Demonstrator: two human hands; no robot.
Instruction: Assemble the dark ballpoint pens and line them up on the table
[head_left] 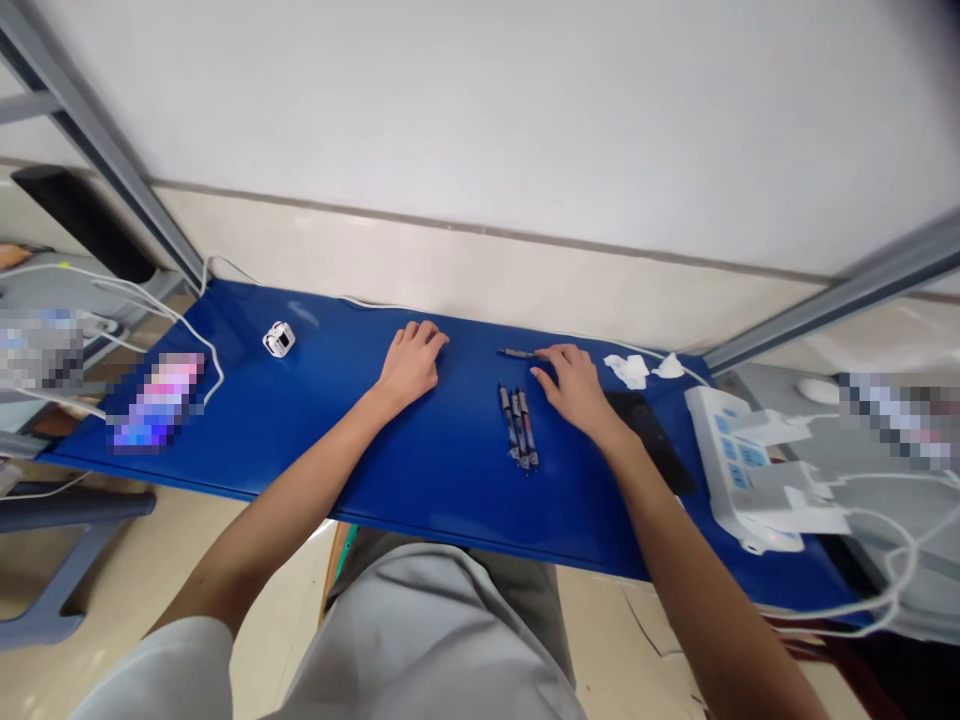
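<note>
My left hand (411, 364) rests on the blue desk (450, 440), palm down, with its fingers loosely bent and slightly apart; nothing shows in it. Farther right, my right hand (574, 388) has its fingertips on one end of a dark pen (516, 353). That pen lies crosswise near the desk's back edge, its far end pointing left, and the fingers cover its right end. Three similar pens (519, 425) lie side by side in front of it, between my two forearms and closer to the right one.
Crumpled white tissues (630, 371), a dark flat object (651, 440) partly under my right forearm, and a white power strip (724, 465) with plugs and cables are on the right. At left are a small white case (279, 340) and a blurred phone (159, 400). A wall (480, 260) backs the desk.
</note>
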